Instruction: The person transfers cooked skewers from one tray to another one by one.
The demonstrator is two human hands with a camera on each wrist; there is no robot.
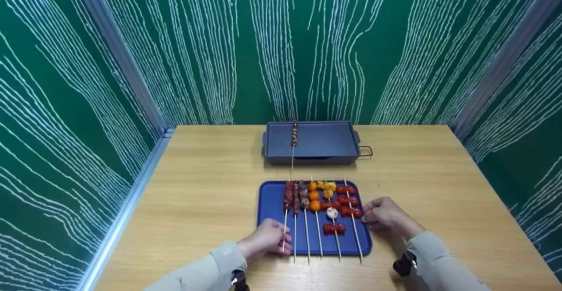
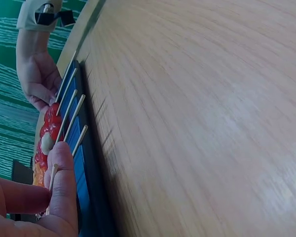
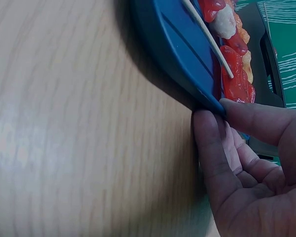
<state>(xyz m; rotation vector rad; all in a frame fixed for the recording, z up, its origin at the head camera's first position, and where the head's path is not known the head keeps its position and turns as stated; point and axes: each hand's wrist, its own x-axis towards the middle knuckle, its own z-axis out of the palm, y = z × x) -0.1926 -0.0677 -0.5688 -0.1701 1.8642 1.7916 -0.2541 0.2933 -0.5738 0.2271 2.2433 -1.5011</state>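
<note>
A blue tray point(image 1: 272, 199) on the table holds several skewers side by side. At its left lies a dark red meat skewer point(image 1: 288, 194); my left hand point(image 1: 267, 238) pinches the bare lower stick point(image 2: 53, 177) of it between thumb and finger. On the other side, my right hand point(image 1: 388, 216) grips the tray's right rim, thumb on top and finger at the outer edge in the right wrist view. Orange balls point(image 1: 314, 195) on a stick lie mid-tray, beside a mixed skewer with a white slice point(image 1: 332, 213). Rightmost is a red sausage skewer point(image 1: 348, 201).
Behind the tray stands a dark grey rectangular grill pan point(image 1: 329, 139) with a wire handle point(image 1: 366, 151) at its right. One skewer point(image 1: 294, 134) lies on its left part, its stick reaching toward the tray. Green walls with white lines point(image 1: 263, 41) enclose the wooden table point(image 1: 197, 185).
</note>
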